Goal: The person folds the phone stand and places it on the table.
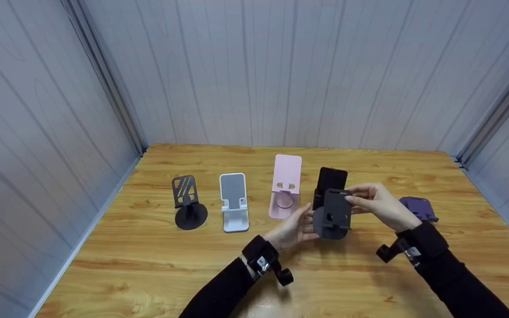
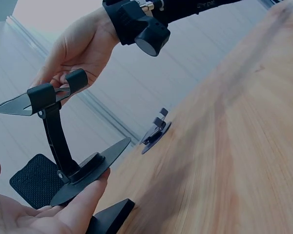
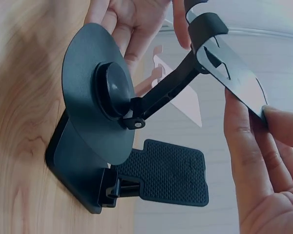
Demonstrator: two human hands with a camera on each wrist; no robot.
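Observation:
A dark phone stand (image 1: 337, 205) with a round base is held up off the table, its back plate raised on a hinged arm. My right hand (image 1: 382, 206) pinches the plate's edge between thumb and fingers. Beneath the round base, the fingers of my left hand (image 1: 290, 229) lie fairly straight and touch it, as the left wrist view shows; that thumb stands apart from the base. Just behind the held stand, another black phone stand (image 3: 173, 170) with a textured pad and rectangular base stands on the table, partly covered in the head view.
A pink phone stand (image 1: 287, 170), a white one (image 1: 234, 190) with a grey pad, and a dark slotted one (image 1: 191, 216) stand leftward on the wooden table (image 1: 148, 265). Right of my right hand sits a purple stand (image 1: 419, 207), folded low. Pale panels wall the table's back and sides.

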